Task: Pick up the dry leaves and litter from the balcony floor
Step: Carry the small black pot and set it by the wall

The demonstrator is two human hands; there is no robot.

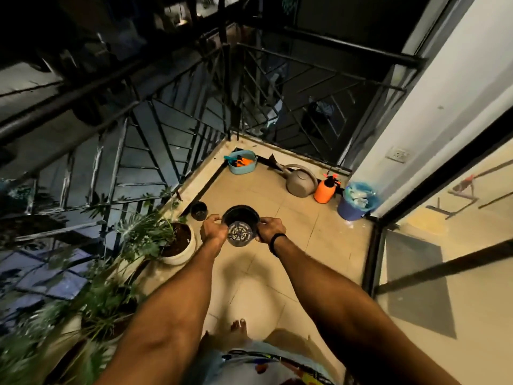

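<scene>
Both hands on black pot [240,234]; left hand [213,230] fingers curl round its left wall, right hand [270,227] grips the right; pot seems held above floor [291,245], drainage base toward camera. No loose leaves or litter discernible on tiles around pot; blue bin [352,209], beyond-right of pot, holds pale litter; judged: pickup largely done. Small black pot [199,210] just left; white planter [180,245] and its foliage crowd nearer-left; watering can [301,184], orange sprayer [325,190] beyond-right.

Floor middle [291,218]: open tile, passable.
Left edge: white planter [180,257], small black pot [198,211].
Far edge: basket [242,162], watering can [301,184], sprayer [324,190], bin [352,208].
</scene>
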